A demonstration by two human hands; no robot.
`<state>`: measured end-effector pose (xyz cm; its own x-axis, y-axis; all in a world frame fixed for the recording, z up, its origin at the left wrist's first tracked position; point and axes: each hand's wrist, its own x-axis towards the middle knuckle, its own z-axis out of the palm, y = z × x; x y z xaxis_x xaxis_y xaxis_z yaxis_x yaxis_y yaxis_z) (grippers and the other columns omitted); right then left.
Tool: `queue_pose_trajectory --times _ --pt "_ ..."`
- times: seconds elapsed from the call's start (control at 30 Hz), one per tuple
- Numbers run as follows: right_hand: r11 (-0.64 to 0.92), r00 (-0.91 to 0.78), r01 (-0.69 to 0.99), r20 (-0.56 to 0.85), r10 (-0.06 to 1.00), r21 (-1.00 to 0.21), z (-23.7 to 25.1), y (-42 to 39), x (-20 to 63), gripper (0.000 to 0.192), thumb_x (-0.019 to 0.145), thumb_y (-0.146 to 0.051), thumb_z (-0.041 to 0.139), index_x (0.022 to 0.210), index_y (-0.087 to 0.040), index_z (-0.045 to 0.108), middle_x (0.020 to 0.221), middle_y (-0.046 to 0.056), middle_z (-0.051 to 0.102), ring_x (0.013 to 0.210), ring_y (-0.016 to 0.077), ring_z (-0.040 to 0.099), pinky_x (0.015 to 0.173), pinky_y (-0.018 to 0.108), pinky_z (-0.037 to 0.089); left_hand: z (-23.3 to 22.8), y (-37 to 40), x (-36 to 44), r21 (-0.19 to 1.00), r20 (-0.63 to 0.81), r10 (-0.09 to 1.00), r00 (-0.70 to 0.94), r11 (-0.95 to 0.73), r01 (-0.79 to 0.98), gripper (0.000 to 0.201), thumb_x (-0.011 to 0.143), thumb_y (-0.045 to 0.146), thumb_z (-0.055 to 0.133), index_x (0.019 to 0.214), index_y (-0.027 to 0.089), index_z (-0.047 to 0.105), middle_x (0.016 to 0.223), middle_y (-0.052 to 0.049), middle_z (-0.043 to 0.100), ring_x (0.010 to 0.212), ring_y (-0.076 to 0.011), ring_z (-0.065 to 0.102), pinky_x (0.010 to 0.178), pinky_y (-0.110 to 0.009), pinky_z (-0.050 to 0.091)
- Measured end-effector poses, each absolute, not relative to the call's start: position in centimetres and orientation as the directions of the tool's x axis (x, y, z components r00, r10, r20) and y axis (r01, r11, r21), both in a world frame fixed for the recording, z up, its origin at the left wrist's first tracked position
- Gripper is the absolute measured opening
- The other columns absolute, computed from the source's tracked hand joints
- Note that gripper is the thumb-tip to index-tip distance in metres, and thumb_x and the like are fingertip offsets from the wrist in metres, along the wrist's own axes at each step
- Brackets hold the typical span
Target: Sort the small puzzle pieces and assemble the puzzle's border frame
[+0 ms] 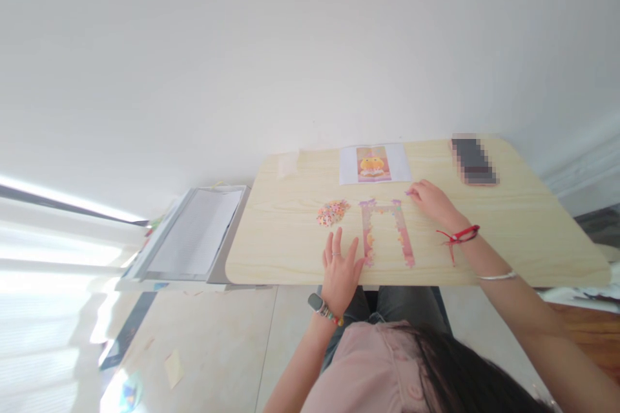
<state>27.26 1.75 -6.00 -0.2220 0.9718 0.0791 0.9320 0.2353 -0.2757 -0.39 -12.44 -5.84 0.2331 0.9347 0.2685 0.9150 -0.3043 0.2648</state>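
A partly joined jigsaw puzzle (366, 222) forms a pink and purple frame on the table, with two sides and a top edge. My right hand (433, 200) is at its upper right corner, fingers pinched on a small purple puzzle piece (409, 193). My left hand (340, 269) lies on the table left of the frame, fingers spread, the thumb close to the lower left side. Above the left hand is a pile of loose puzzle pieces (332, 212). Behind the frame lies a white sheet with a printed picture (373, 164) of a yellow figure.
The pale wooden table (285, 238) stands against a white wall. A phone (475, 159), blurred out, lies at the back right. A clear plastic bag (289, 165) is at the back left. Left of the table stands a grey case with papers (196, 232).
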Motion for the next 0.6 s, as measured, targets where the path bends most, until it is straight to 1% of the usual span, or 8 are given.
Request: queue_pose_trajectory --times 0.07,0.13,0.27,0.33,0.47,0.6 --pt "0.297 -0.285 0.895 0.086 0.955 -0.334 -5.9 1.1 27.8 0.025 0.085 -0.02 0.04 0.093 -0.016 0.063 0.091 0.009 0.06 0.087 0.0199 0.056 0.077 0.031 0.042 -5.9 -12.5 -0.4 0.267 0.274 0.933 0.235 -0.308 0.913 0.04 0.084 0.025 0.052 0.124 0.025 0.044 0.141 -0.014 0.023 0.131 -0.0336 0.021 0.093 -0.052 0.04" --pt "0.325 -0.308 0.867 0.107 0.945 -0.377 -5.9 0.4 28.1 0.026 0.086 -0.02 0.039 0.096 -0.017 0.063 0.091 0.008 0.06 0.087 0.0195 0.056 0.079 0.032 0.042 -5.9 -12.6 -0.3 0.27 0.279 0.931 0.236 -0.311 0.911 0.041 0.084 0.025 0.053 0.123 0.025 0.045 0.141 -0.014 0.022 0.131 -0.0337 0.022 0.093 -0.052 0.04" --pt "0.295 -0.242 0.868 0.179 0.954 -0.399 -6.4 -0.3 28.2 0.028 0.083 -0.03 0.047 0.104 -0.016 0.059 0.094 0.01 0.058 0.089 0.022 0.055 0.079 0.035 0.044 -5.7 -12.6 0.3 0.29 0.279 0.928 0.248 -0.327 0.899 0.041 0.083 0.025 0.053 0.123 0.026 0.045 0.141 -0.013 0.022 0.131 -0.0334 0.021 0.095 -0.051 0.04" --pt "0.268 -0.207 0.876 0.188 0.96 -0.401 -6.7 -0.3 28.0 0.028 0.081 -0.033 0.049 0.1 -0.015 0.059 0.093 0.01 0.057 0.088 0.0228 0.055 0.078 0.035 0.044 -5.4 -12.6 0.6 0.299 0.276 0.928 0.251 -0.331 0.895 0.041 0.083 0.026 0.053 0.124 0.027 0.045 0.141 -0.012 0.021 0.131 -0.0331 0.022 0.096 -0.05 0.039" --pt "0.26 -0.21 0.874 0.162 0.964 -0.41 -6.9 0.3 27.7 0.021 0.084 -0.03 0.043 0.084 -0.016 0.058 0.086 0.009 0.056 0.086 0.0214 0.055 0.077 0.034 0.044 -5.0 -12.6 0.8 0.309 0.276 0.928 0.251 -0.333 0.891 0.041 0.084 0.025 0.052 0.124 0.028 0.045 0.141 -0.011 0.021 0.131 -0.0334 0.022 0.096 -0.05 0.039" --pt "0.275 -0.234 0.872 0.147 0.961 -0.405 -6.5 0.0 27.7 0.021 0.086 -0.029 0.04 0.084 -0.016 0.056 0.087 0.009 0.054 0.085 0.0212 0.054 0.076 0.035 0.043 -4.8 -12.5 0.6 0.322 0.274 0.928 0.252 -0.335 0.885 0.04 0.084 0.023 0.051 0.124 0.028 0.044 0.141 -0.011 0.019 0.131 -0.0334 0.02 0.097 -0.051 0.038"
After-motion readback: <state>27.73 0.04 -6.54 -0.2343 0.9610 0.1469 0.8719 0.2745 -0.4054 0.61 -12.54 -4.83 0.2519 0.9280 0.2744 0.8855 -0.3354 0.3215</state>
